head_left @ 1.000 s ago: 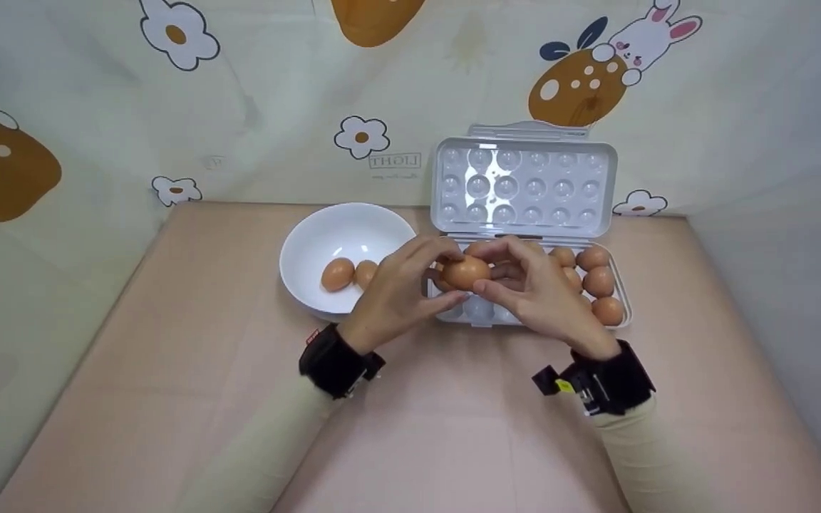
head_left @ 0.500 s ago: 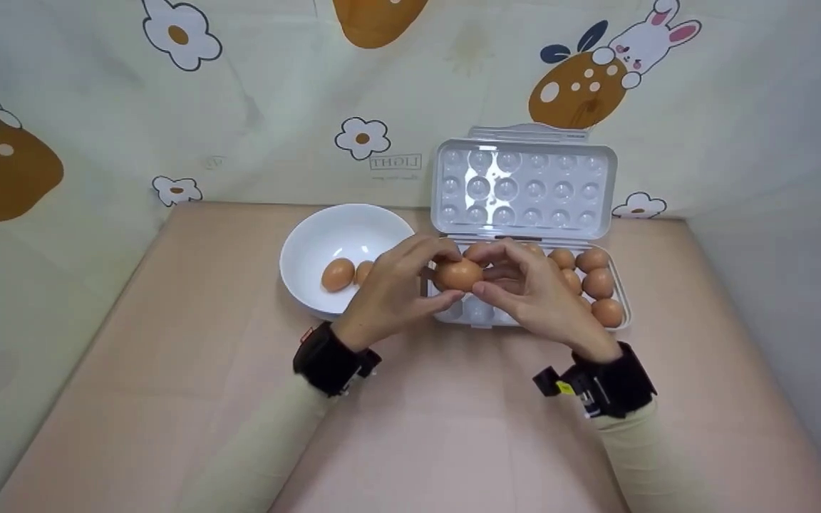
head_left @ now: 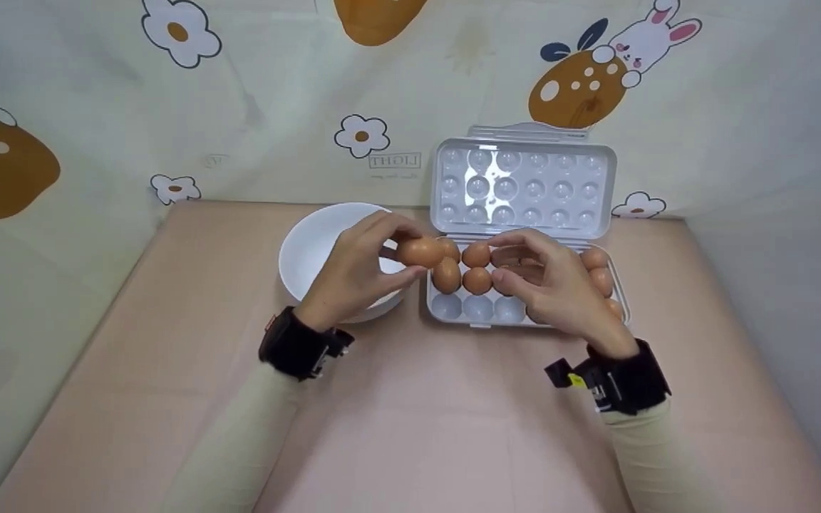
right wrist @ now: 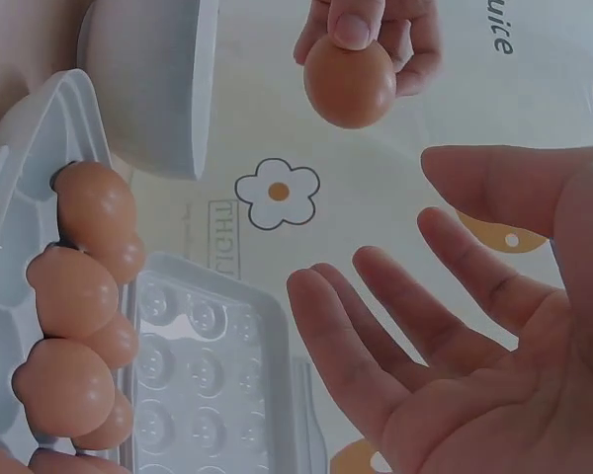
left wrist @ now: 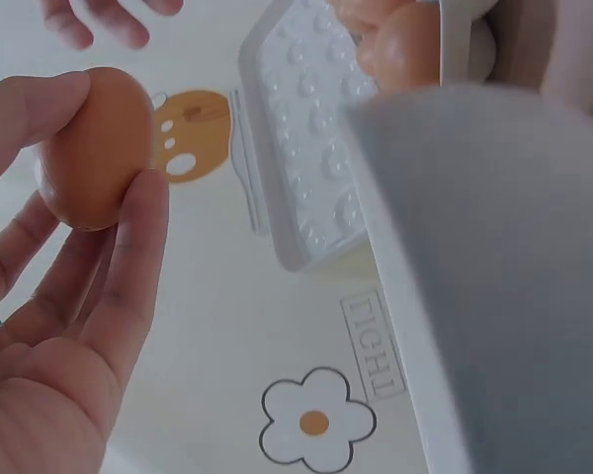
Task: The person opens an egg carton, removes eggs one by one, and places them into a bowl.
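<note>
Counter (head_left: 168, 399): pink surface carrying all the items, walled by a printed cloth (head_left: 97, 107).

Carton (head_left: 478, 311): open, lid raised toward the far edge, standing right of centre near the far edge; brown eggs fill most cups, while the near-left cups are bare.

Bowl (head_left: 303, 246): white, just left of the carton, partly hidden by the left hand.

Left hand (head_left: 353, 274): its grip pinches one egg (head_left: 420, 252) between thumb and fingertips (left wrist: 143, 212), holding it in the air over the bowl's right rim, beside the carton's far-left corner. The egg sits at the very tips of the grip, clear of the palm.

Right hand (head_left: 553, 285): relaxed and holding nothing, fingers spread above the carton's middle, well apart from the held egg.

Judged advice: keep the pinch light and even, carry the egg low, and set it down gently rather than dropping it.
</note>
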`<action>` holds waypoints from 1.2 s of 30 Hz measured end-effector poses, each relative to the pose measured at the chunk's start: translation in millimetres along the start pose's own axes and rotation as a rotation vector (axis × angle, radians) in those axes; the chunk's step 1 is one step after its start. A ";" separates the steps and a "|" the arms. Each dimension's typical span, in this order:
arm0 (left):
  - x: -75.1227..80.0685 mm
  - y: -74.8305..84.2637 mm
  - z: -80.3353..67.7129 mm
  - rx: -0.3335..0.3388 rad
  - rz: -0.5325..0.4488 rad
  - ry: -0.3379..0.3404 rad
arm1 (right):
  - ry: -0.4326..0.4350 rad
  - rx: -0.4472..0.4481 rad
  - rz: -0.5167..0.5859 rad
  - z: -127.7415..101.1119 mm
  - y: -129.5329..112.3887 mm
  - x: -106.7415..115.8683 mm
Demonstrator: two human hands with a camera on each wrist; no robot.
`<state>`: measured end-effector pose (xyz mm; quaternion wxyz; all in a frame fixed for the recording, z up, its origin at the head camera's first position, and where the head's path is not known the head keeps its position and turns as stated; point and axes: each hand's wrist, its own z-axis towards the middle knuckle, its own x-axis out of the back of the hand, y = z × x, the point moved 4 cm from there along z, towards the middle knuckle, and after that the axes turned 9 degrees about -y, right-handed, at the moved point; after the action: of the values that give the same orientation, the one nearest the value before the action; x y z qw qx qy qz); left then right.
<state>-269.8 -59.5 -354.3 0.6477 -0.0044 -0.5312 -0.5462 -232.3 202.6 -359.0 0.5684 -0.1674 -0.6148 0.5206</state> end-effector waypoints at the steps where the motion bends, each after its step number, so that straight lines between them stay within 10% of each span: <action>1: 3.8 -2.3 -0.5 0.005 0.010 0.001 | 0.003 -0.003 -0.003 0.1 0.2 0.1; 14: 45.1 -33.9 5.0 0.179 0.133 -0.181 | 0.000 0.005 -0.098 -1.1 4.4 3.3; 36: 40.5 -64.1 -3.7 0.298 0.306 -0.599 | -0.013 0.011 -0.195 0.0 7.3 8.1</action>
<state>-319.4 -116.0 -364.6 0.5311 -0.1490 -0.7643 -0.3341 -237.5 212.0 -360.9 0.6130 -0.1004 -0.6291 0.4673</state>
